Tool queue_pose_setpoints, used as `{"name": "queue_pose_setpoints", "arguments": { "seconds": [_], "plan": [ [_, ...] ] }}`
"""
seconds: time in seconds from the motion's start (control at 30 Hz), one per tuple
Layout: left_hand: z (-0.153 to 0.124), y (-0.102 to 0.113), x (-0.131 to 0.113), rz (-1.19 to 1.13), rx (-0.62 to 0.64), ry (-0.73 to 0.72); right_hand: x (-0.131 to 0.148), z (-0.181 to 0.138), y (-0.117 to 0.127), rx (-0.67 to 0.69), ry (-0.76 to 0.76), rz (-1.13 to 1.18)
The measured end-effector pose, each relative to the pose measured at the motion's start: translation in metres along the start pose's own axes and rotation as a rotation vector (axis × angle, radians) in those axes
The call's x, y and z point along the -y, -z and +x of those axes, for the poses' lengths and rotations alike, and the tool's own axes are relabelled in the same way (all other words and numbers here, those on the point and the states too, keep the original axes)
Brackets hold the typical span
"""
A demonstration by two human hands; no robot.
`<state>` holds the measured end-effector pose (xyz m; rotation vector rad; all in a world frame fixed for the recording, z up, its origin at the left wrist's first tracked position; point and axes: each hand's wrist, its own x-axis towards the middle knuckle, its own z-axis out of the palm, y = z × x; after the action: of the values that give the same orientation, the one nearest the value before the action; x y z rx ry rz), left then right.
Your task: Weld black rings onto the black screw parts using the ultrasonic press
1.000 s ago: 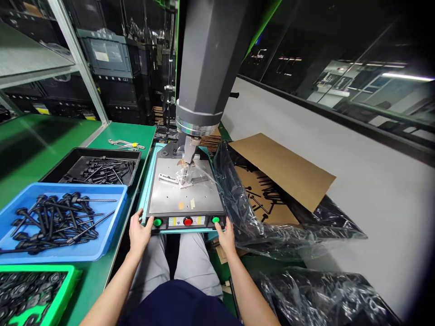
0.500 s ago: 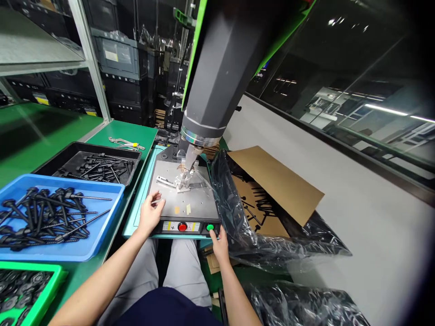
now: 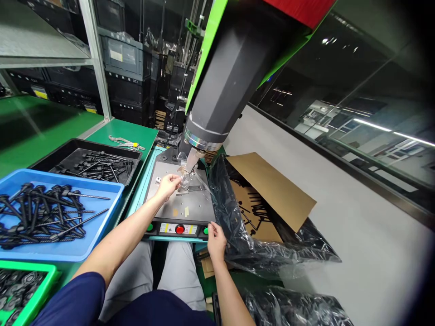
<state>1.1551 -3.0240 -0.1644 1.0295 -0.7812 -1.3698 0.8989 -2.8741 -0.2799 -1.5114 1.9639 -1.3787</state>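
My left hand (image 3: 167, 184) reaches across the metal work plate (image 3: 192, 209) of a bench press machine. Its fingers are pinched on a small part lying in the fixture just under the machine's horn tip (image 3: 192, 159); clear film covers that spot. My right hand (image 3: 215, 241) rests at the front right corner of the control panel, fingers loose and holding nothing, thumb beside the right green button (image 3: 205, 230). A red button (image 3: 180, 229) sits mid-panel and a second green button (image 3: 149, 227) is at the left.
On the green bench to my left stand a blue tray (image 3: 86, 250) of several long black screws, a black tray (image 3: 64, 153) of similar parts and a green bin (image 3: 38, 293). Pliers (image 3: 126, 144) lie behind. A bag-lined cardboard box (image 3: 272, 185) stands at right.
My left hand left the left green button and moved forward over the plate to the part under the horn. My right hand stayed at the panel's right corner. The view tilted up.
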Motion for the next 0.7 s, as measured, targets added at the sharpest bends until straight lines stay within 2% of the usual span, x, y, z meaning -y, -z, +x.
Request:
{"name": "queue_pose_setpoints", "arguments": {
  "seconds": [0.13,0.23,0.27,0.33,0.47,0.53,0.6,0.7],
  "plan": [
    [-0.001,-0.003,-0.004,-0.039,0.023,-0.026,0.048,0.013,-0.040,0.323,0.055,0.102],
    [-0.002,-0.006,-0.009,-0.074,0.047,-0.030,0.076,0.033,-0.074,0.473,0.214,0.102],
    [-0.002,-0.007,-0.011,-0.086,0.052,-0.029,0.084,0.041,-0.084,0.478,0.275,0.086],
    [-0.003,-0.009,-0.015,-0.109,0.060,-0.027,0.098,0.060,-0.099,0.401,0.374,0.039],
    [-0.004,-0.010,-0.023,-0.144,0.065,-0.026,0.123,0.098,-0.117,0.082,0.458,-0.042],
    [-0.003,-0.011,-0.028,-0.155,0.067,-0.025,0.137,0.119,-0.122,0.004,0.471,-0.059],
    [0.000,-0.012,-0.033,-0.164,0.069,-0.023,0.151,0.139,-0.126,0.020,0.462,-0.066],
    [0.007,-0.014,-0.041,-0.175,0.066,-0.021,0.170,0.164,-0.129,0.141,0.401,-0.079]
  ]
}}
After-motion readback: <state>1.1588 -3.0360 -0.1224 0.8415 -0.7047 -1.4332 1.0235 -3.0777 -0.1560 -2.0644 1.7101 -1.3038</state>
